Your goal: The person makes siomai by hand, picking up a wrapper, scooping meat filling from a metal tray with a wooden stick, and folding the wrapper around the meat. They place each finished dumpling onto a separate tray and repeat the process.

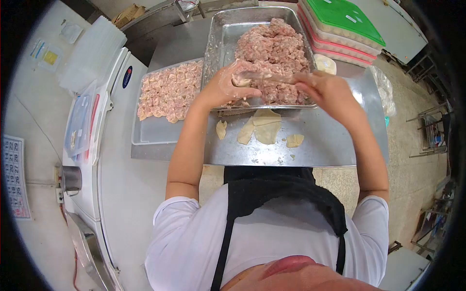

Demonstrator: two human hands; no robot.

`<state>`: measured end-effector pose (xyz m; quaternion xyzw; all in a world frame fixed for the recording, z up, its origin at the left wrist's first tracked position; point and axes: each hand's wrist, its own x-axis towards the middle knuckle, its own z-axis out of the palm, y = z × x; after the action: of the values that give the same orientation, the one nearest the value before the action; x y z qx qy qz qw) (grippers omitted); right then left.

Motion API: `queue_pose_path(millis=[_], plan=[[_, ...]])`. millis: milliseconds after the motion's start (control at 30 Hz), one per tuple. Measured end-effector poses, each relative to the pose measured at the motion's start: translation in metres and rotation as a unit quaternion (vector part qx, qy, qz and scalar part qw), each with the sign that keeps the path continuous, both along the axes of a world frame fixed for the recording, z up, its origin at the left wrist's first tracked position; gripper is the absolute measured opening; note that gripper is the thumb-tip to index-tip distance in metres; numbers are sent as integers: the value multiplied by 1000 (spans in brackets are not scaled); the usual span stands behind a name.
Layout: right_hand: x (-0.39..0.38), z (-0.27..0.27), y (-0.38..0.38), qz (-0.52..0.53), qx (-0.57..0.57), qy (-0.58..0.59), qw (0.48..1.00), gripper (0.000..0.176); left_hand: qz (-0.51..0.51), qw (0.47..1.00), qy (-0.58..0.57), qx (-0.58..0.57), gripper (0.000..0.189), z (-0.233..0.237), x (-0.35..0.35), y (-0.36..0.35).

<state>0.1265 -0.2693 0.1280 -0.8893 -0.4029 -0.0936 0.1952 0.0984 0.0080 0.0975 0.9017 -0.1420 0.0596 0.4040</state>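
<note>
My left hand cups a dumpling wrapper with a bit of filling in it, held over the near edge of a metal pan. My right hand grips a flat stick whose tip reaches into the wrapper in the left hand. The pan holds a big mound of pink minced meat filling. Loose wrappers lie on the steel table just below my hands.
A clear tray at the left holds several finished dumplings. Stacked lidded boxes with a green top stand at the back right. A white chest freezer runs along the left. Metal racks stand on the floor at the right.
</note>
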Motion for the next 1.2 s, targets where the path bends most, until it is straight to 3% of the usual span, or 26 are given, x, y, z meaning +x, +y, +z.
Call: queue_pose_path(millis=[67,100,200,267,300,367,433,533,600,700,833,867,1000,1067,1200], plan=[[-3,13,3,8,42,19,999,26,-9,993,-13,-114,39,-10,1,8],[-4,13,6,10,85,37,996,27,-4,993,-10,-114,39,-10,-1,9],[5,-25,31,33,49,49,997,30,17,991,-78,-111,36,-6,-6,18],[20,-47,42,23,63,57,996,31,110,985,38,-128,35,-7,-10,35],[30,-58,46,5,81,58,995,32,124,983,40,-130,35,-9,-12,52],[47,-80,46,-6,117,54,992,30,78,986,-116,-87,43,-12,-24,99],[59,-95,42,-32,120,81,989,28,198,968,8,-154,44,-3,-53,139],[57,-93,43,-27,170,116,978,25,310,948,2,-68,46,-25,-98,208],[58,-94,42,-22,160,128,979,25,377,922,10,93,50,-44,-131,232],[60,-97,43,-26,142,136,980,25,423,887,11,184,51,-66,-158,232],[62,-103,40,-25,185,224,956,25,470,880,43,62,58,-78,-146,210],[62,-102,40,-33,185,225,956,25,490,850,74,181,71,-83,-140,208],[61,-103,37,-50,205,251,945,27,429,891,61,133,80,-83,-129,174],[61,-102,38,-57,212,259,941,28,400,901,157,62,88,-82,-127,166],[63,-104,38,-67,191,245,948,30,418,895,126,90,89,-87,-119,175]])
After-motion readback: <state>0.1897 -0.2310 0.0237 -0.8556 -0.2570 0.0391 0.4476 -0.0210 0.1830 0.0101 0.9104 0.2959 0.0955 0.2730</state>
